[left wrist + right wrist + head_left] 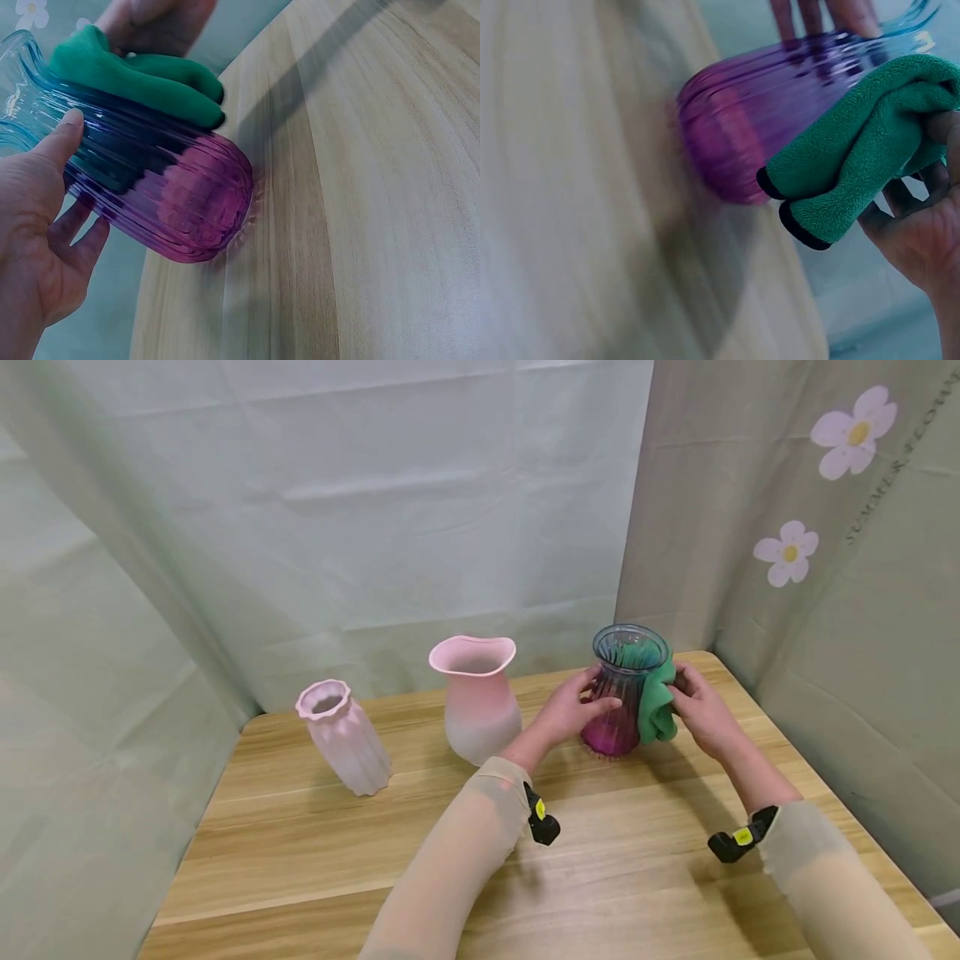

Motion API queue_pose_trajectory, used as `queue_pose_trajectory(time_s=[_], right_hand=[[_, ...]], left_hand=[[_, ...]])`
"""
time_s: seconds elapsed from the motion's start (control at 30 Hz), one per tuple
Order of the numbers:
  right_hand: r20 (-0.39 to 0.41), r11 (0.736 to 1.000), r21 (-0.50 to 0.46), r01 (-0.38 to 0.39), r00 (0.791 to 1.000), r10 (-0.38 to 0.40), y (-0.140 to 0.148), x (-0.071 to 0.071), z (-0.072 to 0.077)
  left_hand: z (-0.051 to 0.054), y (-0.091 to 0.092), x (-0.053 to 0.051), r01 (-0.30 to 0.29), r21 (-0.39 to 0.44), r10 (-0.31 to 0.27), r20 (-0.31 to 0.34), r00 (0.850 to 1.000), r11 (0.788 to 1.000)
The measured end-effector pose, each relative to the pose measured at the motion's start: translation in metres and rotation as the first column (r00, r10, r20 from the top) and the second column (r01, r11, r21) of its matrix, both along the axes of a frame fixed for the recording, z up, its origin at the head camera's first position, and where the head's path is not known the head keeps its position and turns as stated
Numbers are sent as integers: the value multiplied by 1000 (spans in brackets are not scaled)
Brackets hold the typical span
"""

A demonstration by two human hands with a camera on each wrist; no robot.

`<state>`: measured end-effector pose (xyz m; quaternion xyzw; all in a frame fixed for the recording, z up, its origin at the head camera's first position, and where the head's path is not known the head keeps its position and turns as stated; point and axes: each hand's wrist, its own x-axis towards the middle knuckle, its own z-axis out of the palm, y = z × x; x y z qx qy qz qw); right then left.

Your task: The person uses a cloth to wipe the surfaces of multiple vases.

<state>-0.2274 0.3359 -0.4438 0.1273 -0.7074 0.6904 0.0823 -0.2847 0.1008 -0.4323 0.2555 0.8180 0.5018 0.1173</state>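
Observation:
A ribbed glass vase [611, 727], blue at the rim and purple-pink at the base, stands upright at the table's back right. My left hand [566, 706] grips its left side, thumb across the front and fingers curled behind, as the left wrist view shows. On the vase's right side my right hand [701, 706] holds a folded green cloth [855, 150] with dark edging against the glass. In the right wrist view the cloth bunches between thumb and fingers [904, 199]. Part of the vase's wall is hidden behind the cloth.
Left of the glass vase stands a pink-and-white vase [480, 714] with a wavy rim, close to my left forearm. Farther left is a slim pale pink fluted vase [348, 743]. Fabric curtains [390, 527] enclose the wooden table [300, 852] at the back and sides.

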Motion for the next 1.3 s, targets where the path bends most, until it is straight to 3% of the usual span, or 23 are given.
queue_pose_trajectory(time_s=[0.17,0.37,0.67,0.93,1.1,1.3], right_hand=[[-29,994,-109,-21,999,18,-3,1,15],[-78,963,-260,-64,996,45,-4,2,20],[-70,984,-178,-20,997,7,3,2,21],[-23,988,-141,65,997,-69,21,13,18],[-29,987,-142,71,997,-76,30,18,17],[-37,984,-161,71,996,-78,33,17,16]], left_hand=[[1,-1,1,3,-9,-3,-8,1000,1000],[1,0,2,2,-15,-2,-16,1000,1000],[4,-1,3,1,-23,-2,-21,1000,1000],[2,1,8,-13,-13,12,-46,999,1000],[2,9,18,-138,-15,136,-98,986,990],[4,27,30,-338,-25,331,-150,932,941]])
